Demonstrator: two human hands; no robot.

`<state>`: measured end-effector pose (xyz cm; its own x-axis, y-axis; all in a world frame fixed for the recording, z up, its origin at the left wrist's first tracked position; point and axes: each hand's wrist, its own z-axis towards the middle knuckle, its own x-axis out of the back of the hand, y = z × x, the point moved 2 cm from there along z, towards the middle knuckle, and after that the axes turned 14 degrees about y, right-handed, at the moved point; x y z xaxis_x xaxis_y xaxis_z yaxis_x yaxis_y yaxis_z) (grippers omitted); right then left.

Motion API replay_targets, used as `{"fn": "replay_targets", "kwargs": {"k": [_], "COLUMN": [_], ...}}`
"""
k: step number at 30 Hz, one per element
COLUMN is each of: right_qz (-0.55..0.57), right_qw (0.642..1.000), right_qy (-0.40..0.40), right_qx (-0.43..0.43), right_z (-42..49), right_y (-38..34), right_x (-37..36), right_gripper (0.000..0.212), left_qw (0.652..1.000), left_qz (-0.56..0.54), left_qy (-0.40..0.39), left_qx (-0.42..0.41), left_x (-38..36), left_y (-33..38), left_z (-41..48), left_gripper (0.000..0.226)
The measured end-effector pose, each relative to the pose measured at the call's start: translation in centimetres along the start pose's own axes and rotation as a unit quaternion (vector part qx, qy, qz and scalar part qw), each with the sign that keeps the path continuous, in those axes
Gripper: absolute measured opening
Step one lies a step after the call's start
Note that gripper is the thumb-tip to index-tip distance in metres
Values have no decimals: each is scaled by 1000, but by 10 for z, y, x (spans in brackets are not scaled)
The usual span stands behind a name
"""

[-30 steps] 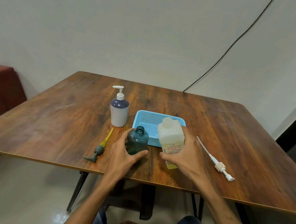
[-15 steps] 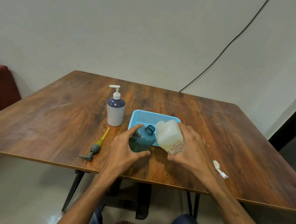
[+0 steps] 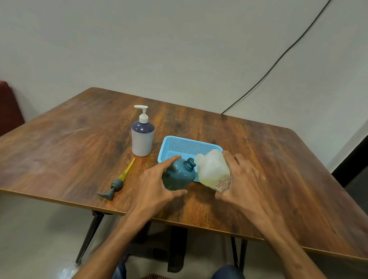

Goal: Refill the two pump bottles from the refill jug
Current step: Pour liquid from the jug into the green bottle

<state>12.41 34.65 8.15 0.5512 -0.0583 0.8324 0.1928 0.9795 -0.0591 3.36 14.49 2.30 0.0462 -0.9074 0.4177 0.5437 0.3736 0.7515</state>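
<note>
My left hand [image 3: 154, 188] grips a dark teal bottle [image 3: 178, 176] with no pump, tilting its open neck to the right. My right hand [image 3: 245, 185] holds the translucent white refill jug [image 3: 212, 170], tipped left so its mouth is against the teal bottle's neck. A white bottle with a purple top and white pump [image 3: 142, 135] stands upright to the left. The teal bottle's grey pump with a yellow tube [image 3: 117, 182] lies on the table near the front edge.
A light blue mesh tray [image 3: 189, 146] lies behind the two held containers on the wooden table [image 3: 65, 150]. A black cable runs down the wall at the right. A dark red seat stands at the far left.
The jug has tipped further left toward the teal bottle's neck, and the teal bottle leans right to meet it. The white pump at the right is now hidden behind my right hand.
</note>
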Motion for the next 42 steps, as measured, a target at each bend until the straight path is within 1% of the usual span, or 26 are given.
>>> {"fn": "replay_targets", "kwargs": {"k": [24, 42], "right_qz": [-59, -74], "right_qw": [998, 996], "right_qy": [-14, -23], "right_qx": [23, 36], "right_z": [4, 7], "right_y": [5, 1], "right_x": [17, 24], "right_gripper": [109, 107], "left_qw": [1000, 1000], "left_qz": [-1, -6], "left_qy": [-5, -17], "left_qx": [1, -11], "left_x": [-6, -6], "left_y": [4, 4], "left_z": [-3, -2], "left_gripper": [90, 89]}}
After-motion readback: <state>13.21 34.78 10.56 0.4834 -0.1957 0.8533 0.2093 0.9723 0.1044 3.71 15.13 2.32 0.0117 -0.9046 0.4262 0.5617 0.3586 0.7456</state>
